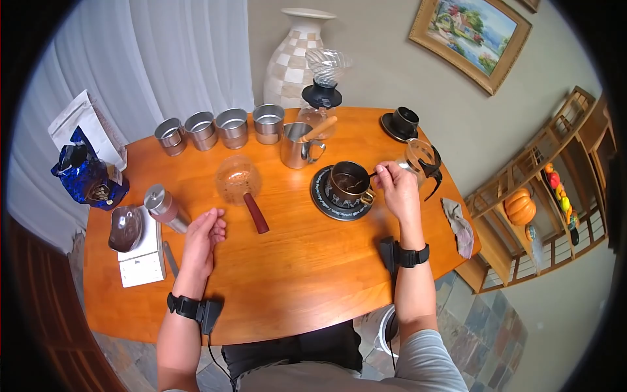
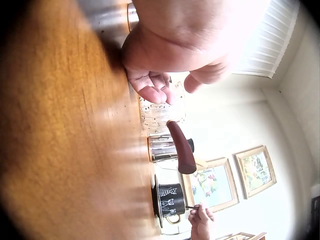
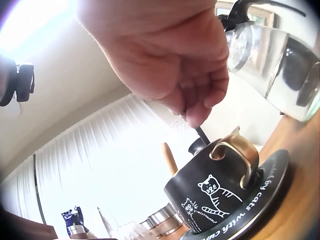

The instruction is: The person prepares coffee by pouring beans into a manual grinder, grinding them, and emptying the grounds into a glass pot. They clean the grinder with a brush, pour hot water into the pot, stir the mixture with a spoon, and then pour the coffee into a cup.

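Black cat-print cup (image 1: 345, 195) over there, on its saucer (image 1: 320, 198) at two o'clock on the desk (image 1: 281, 287); the right hand (image 1: 397, 188) pinches a dark-handled utensil (image 3: 202, 135) in it, left hand (image 1: 204, 236) loosely relaxed toward nine.

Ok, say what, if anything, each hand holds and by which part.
The right hand pinches a thin dark utensil by its upper end; the left hand holds nothing.

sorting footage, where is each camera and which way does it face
Head: on the head, facing forward and down over the table; left hand, right hand and lap show.
Left wrist: strapped there, facing past the left hand toward the cup; right hand also shows.
Right wrist: strapped there, facing past the right hand at the cup.
Both wrist views share the cup.
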`<state>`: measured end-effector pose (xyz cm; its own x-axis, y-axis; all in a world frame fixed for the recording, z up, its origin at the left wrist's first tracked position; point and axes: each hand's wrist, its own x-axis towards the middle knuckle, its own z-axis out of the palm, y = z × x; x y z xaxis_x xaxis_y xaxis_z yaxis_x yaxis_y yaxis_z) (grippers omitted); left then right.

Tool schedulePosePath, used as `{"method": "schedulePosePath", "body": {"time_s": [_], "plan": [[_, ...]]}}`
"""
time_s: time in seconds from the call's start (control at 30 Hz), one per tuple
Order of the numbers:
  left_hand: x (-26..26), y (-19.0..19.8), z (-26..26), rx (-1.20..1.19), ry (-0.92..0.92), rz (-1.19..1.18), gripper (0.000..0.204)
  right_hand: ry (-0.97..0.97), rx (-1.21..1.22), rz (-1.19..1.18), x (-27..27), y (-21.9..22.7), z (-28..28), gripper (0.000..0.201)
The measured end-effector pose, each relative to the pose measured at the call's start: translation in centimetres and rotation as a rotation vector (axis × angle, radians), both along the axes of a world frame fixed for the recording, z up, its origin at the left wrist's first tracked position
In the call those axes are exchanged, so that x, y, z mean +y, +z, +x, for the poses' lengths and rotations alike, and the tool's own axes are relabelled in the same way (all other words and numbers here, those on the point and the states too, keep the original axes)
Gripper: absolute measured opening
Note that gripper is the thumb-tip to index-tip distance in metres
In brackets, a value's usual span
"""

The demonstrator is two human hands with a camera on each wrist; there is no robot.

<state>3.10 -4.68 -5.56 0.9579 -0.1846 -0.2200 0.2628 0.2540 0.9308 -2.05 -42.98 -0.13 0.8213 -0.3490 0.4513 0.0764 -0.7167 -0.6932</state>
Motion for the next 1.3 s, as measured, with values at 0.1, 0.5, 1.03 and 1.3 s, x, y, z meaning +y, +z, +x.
{"method": "schedulePosePath", "body": {"time_s": [0.1,0.5,1.03,1.3], "plan": [[-0.2,0.2,-0.1,-0.005,0.005,0.003,0.028,0.047,0.016,0.082,0.2,-0.2,0.1,0.019],[0.0,-0.2,0.1,-0.002,0.002,0.000,0.029,0.163,0.005,0.174,0.9,-0.5,0.2,0.019],[-0.1,0.3,-0.3,0.009,0.008,-0.004,0.027,-0.016,0.044,0.035,0.0,0.2,-0.1,0.020],[-0.2,0.3,-0.2,0.002,0.005,0.003,0.027,0.074,-0.010,0.117,0.4,-0.4,0.1,0.019]]}}
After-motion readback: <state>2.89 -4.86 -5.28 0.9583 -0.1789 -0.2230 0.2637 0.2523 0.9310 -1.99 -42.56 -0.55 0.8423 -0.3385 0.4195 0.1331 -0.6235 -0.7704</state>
